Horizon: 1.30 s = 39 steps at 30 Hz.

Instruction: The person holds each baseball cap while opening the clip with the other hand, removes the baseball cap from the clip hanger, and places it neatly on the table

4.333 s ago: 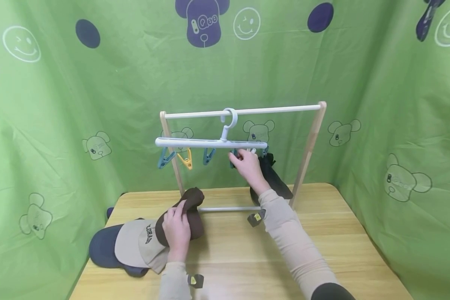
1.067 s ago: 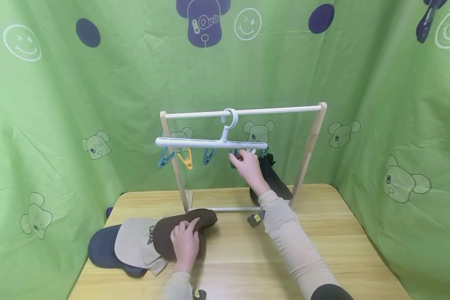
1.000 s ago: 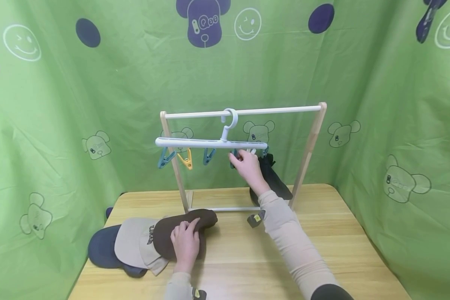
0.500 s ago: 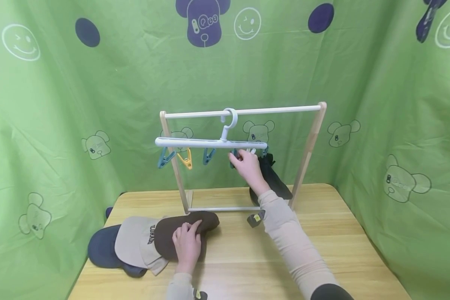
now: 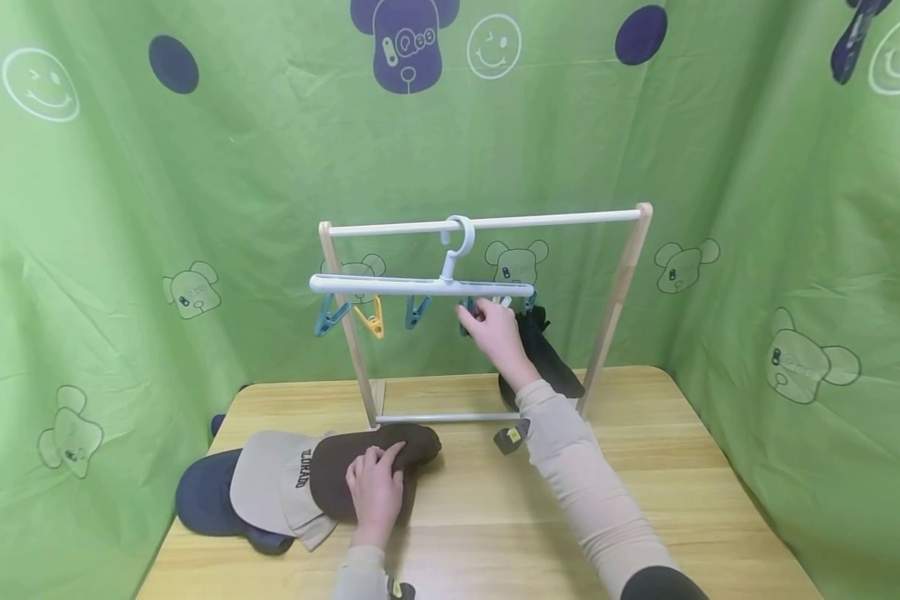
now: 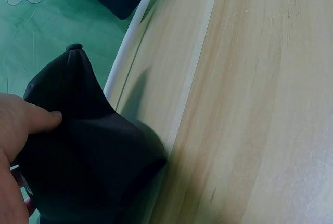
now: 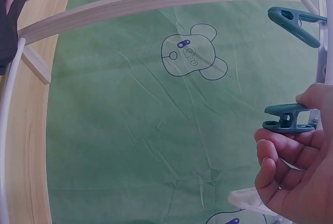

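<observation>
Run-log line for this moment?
left hand: grips brown cap; right hand: pinches teal clip on white hanger; black cap: hangs, right end; beige cap, navy cap: on table

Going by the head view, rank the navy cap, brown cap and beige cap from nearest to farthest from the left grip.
1. Brown cap: held in the left grip.
2. Beige cap: left of it, in the middle of the row.
3. Navy cap: at the row's left end.

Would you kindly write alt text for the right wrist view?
A right hand pinches a teal clip at the picture's right, with another teal clip above it. A wooden post crosses the top, before a green curtain; a dark cap shows at the left edge.
</observation>
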Each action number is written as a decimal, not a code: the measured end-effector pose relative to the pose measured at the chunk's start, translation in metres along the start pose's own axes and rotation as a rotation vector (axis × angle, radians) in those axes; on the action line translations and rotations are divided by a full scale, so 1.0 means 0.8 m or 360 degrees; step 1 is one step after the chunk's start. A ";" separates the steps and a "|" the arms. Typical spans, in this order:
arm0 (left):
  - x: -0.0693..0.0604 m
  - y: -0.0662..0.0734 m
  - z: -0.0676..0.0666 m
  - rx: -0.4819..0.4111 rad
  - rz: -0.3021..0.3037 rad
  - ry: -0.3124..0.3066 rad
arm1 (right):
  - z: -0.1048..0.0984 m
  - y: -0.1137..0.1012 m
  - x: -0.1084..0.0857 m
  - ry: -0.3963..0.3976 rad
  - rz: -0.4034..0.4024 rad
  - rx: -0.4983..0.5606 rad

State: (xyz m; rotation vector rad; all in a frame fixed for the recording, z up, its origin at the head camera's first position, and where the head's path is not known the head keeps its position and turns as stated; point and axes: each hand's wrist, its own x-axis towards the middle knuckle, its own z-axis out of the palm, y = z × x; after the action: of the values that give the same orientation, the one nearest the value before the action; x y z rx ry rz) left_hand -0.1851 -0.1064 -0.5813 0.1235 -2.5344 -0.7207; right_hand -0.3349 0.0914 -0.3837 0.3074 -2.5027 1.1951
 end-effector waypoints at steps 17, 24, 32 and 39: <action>0.001 0.002 -0.001 0.0001 -0.0094 -0.0228 | -0.001 -0.001 -0.001 0.0010 0.0013 -0.0009; 0.001 0.003 -0.002 0.0022 -0.0096 -0.0273 | -0.001 0.000 -0.001 0.0003 0.0000 -0.0017; 0.002 0.005 -0.004 0.0029 -0.0109 -0.0332 | -0.001 -0.001 -0.001 0.0007 0.0006 -0.0022; 0.001 0.003 -0.004 0.0050 -0.0100 -0.0386 | 0.001 0.000 0.000 0.0003 0.0010 -0.0034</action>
State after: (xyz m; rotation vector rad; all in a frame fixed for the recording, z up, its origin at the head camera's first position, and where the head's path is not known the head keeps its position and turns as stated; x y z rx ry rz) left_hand -0.1840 -0.1058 -0.5776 0.1337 -2.7846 -0.7605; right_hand -0.3348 0.0911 -0.3841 0.2926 -2.5150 1.1699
